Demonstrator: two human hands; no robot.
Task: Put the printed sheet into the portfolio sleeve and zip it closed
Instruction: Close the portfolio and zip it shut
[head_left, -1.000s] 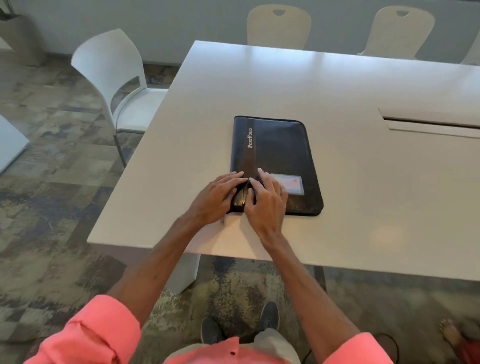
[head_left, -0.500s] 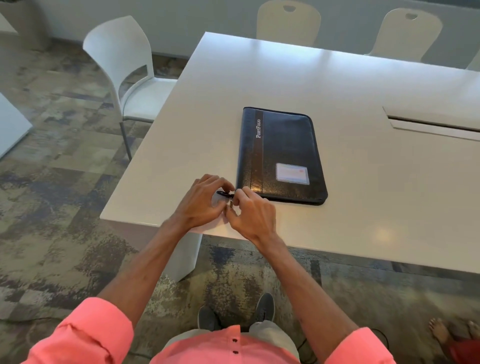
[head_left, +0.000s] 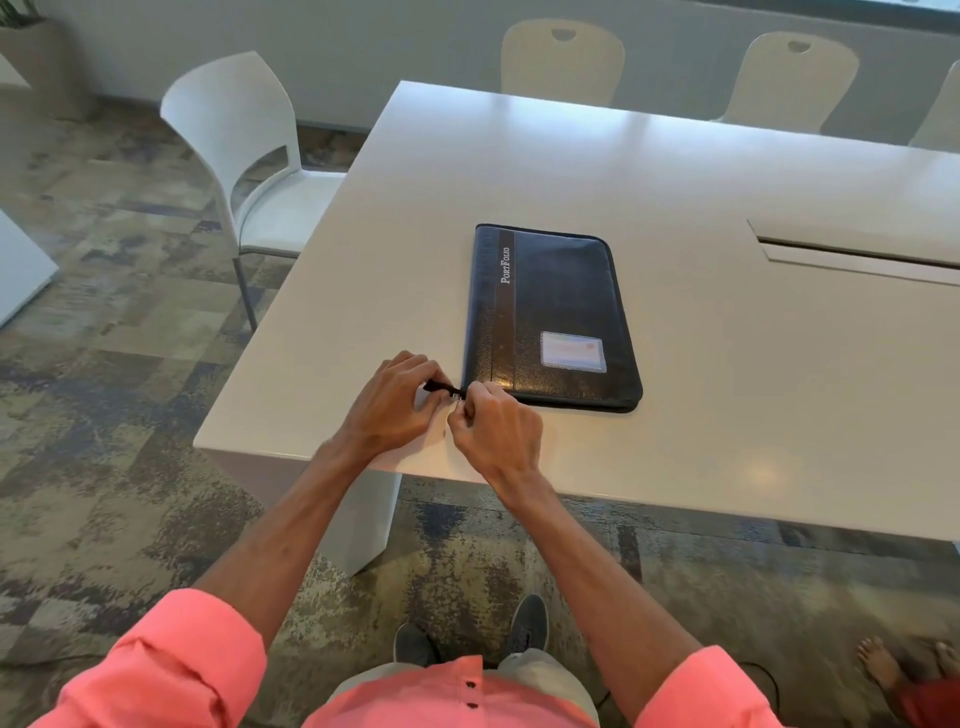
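A black portfolio (head_left: 556, 312) with the word "PortFolio" on a brown stripe lies flat and closed on the white table (head_left: 727, 405). A small card window sits near its front edge. Both hands meet at its near left corner. My left hand (head_left: 395, 402) pinches a short black zipper tail (head_left: 441, 387) that sticks out to the left of that corner. My right hand (head_left: 493, 428) pinches the small metal zipper pull (head_left: 457, 396) right beside it. No printed sheet is in view.
A white chair (head_left: 249, 171) stands at the table's left side, and beige chairs (head_left: 563, 62) line the far side. A cable slot (head_left: 857, 254) is cut into the table at the right. Another person's bare feet (head_left: 893, 665) show at the bottom right on the carpet.
Both hands slid off the portfolio's cover to its near left corner and closed on the zipper tail and pull. Since half a second ago they have hardly moved.
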